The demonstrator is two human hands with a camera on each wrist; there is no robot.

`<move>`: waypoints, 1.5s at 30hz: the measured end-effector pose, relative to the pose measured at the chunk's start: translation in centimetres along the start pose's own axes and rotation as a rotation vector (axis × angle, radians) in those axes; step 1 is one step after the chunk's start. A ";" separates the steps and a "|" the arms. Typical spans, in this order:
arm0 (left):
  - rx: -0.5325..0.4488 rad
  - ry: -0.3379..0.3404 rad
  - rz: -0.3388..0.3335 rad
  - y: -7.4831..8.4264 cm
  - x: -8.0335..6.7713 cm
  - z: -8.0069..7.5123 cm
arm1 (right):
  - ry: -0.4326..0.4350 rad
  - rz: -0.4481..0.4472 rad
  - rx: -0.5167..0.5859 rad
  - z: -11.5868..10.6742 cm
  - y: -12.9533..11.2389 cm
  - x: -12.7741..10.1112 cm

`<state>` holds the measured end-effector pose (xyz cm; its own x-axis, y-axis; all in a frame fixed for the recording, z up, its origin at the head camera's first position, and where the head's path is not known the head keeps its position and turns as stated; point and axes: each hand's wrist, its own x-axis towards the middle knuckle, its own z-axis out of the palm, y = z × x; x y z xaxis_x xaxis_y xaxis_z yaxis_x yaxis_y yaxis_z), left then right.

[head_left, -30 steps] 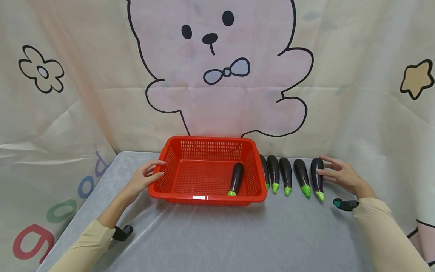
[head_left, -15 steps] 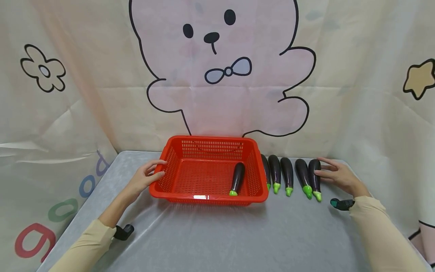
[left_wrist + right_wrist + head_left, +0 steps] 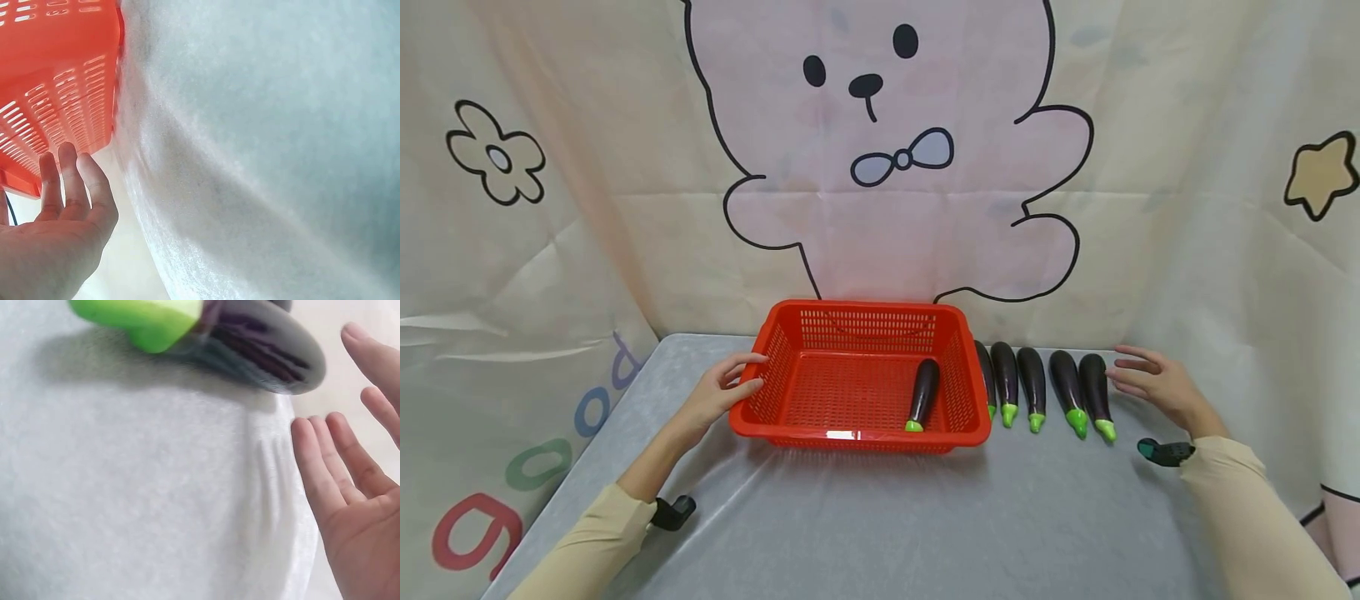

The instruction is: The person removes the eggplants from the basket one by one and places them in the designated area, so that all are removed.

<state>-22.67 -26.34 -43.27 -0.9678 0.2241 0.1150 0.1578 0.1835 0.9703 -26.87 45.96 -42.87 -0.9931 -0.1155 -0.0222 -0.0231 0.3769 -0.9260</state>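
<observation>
My left hand (image 3: 711, 396) is at the left side of a red plastic basket (image 3: 859, 437), its thumb and a finger reaching over the rim. In the left wrist view, the straight fingers (image 3: 74, 181) lie along the outer wall of the basket (image 3: 87, 81). One dark purple eggplant (image 3: 924, 390) with a green stem end lies inside, toward the right. My right hand (image 3: 1172, 396) hovers just right of the end eggplant (image 3: 1096, 392) in a row, fingers extended and holding nothing. The right wrist view has a gap between that eggplant (image 3: 262, 350) and the spread fingers (image 3: 312, 462).
Several more eggplants stand in a row right of the basket, stem ends toward me; the leftmost eggplant (image 3: 984, 379) is partly hidden by the basket wall. A grey cloth (image 3: 880, 525) covers the table. Behind it hangs a printed curtain (image 3: 625, 267).
My right hand pushed the end eggplant left against its neighbour, then let go and drew back to the right. The left hand and basket have stayed put.
</observation>
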 end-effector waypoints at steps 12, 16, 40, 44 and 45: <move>-0.012 -0.003 0.008 0.0 -0.2 0.1 | 0.187 -0.150 0.086 0.5 -2.4 0.2; -0.016 -0.009 0.008 0.0 -0.1 0.1 | 0.174 -0.189 0.255 1.8 -3.8 0.6; -0.021 -0.011 0.006 -0.3 0.1 0.0 | -0.034 -0.311 0.267 12.6 -12.8 3.9; -0.024 -0.008 0.004 -0.3 0.0 -0.1 | -0.065 -0.334 0.210 14.1 -13.8 4.4; -0.027 -0.009 0.002 -0.3 0.0 -0.1 | -0.073 -0.335 0.199 14.4 -14.0 4.5</move>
<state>-22.75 -26.45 -43.58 -0.9656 0.2329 0.1154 0.1545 0.1570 0.9754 -29.35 26.89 -35.42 -0.9234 -0.2694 0.2736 -0.3147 0.1229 -0.9412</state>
